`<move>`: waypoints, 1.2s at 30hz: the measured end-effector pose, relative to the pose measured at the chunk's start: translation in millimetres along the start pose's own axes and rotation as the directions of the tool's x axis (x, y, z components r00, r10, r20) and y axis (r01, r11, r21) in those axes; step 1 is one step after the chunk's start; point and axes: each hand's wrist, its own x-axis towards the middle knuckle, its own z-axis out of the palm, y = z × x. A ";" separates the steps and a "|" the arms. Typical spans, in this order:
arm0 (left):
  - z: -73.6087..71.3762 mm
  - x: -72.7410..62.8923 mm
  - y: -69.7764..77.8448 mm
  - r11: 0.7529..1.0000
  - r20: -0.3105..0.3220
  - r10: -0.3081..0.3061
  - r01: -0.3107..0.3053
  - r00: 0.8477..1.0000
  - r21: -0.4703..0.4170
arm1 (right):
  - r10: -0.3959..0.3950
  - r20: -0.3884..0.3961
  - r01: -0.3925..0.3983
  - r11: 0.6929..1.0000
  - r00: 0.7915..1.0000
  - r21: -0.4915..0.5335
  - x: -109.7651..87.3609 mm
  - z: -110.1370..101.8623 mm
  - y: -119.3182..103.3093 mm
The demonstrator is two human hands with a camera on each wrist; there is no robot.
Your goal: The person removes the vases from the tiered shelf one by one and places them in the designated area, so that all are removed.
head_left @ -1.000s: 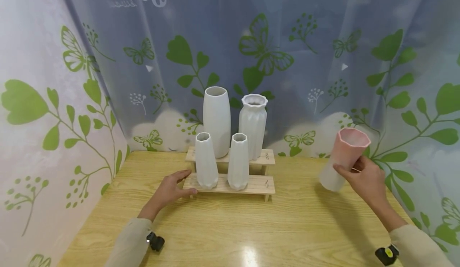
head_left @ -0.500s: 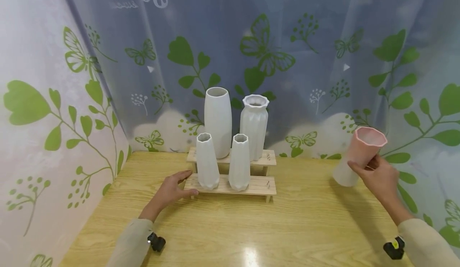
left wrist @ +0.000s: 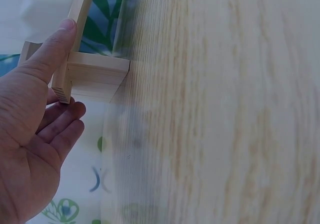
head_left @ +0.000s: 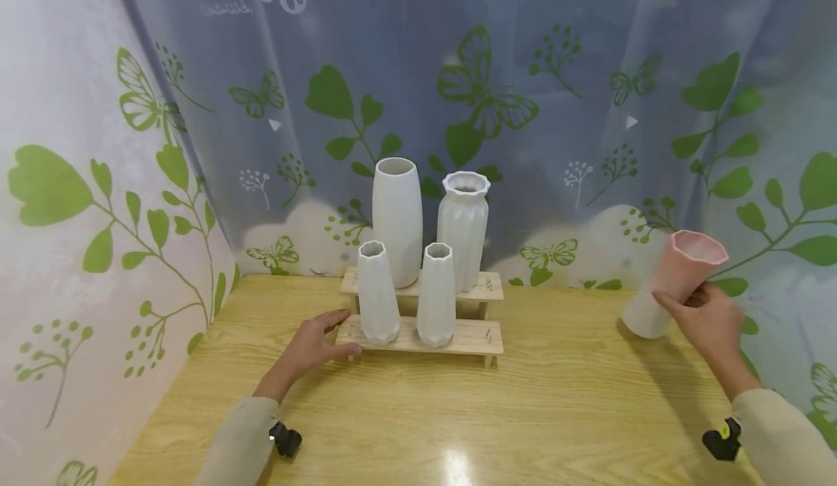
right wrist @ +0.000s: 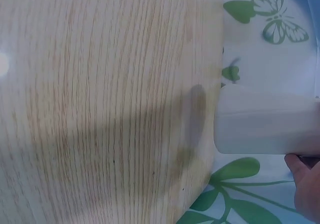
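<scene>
My right hand (head_left: pixel 705 319) grips a vase (head_left: pixel 673 282), pink at the mouth and fading to white at the base, holding it tilted in the air at the table's right edge. The right wrist view shows the vase's white base (right wrist: pixel 265 126) near the curtain, with my fingers (right wrist: pixel 305 184) on it. My left hand (head_left: pixel 314 344) rests against the left end of a two-step wooden stand (head_left: pixel 467 337). In the left wrist view its thumb (left wrist: pixel 42 84) lies along the stand's corner (left wrist: pixel 95 76), fingers relaxed beside the leg.
Two faceted white vases (head_left: pixel 377 293) (head_left: pixel 436 296) stand on the lower step; a tall smooth vase (head_left: pixel 396 221) and a ribbed one (head_left: pixel 462 228) stand on the upper. Leaf-print curtains close in the wooden table (head_left: pixel 523 413) on three sides.
My right hand has carried the pink vase to the right, toward the curtain. The left hand and the stand have not moved.
</scene>
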 end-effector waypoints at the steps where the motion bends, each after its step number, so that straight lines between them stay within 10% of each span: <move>1: 0.0 0.2 -0.3 1.000 -0.002 0.003 -0.003 1.000 0.004 | 0.002 0.001 -0.002 1.000 1.000 0.001 0.6 -0.1 1.0; 36: -2.0 1.3 2.9 1.000 0.013 0.014 -0.014 1.000 -0.009 | 0.081 0.041 -0.077 0.992 0.996 -0.098 6.8 10.2 29.4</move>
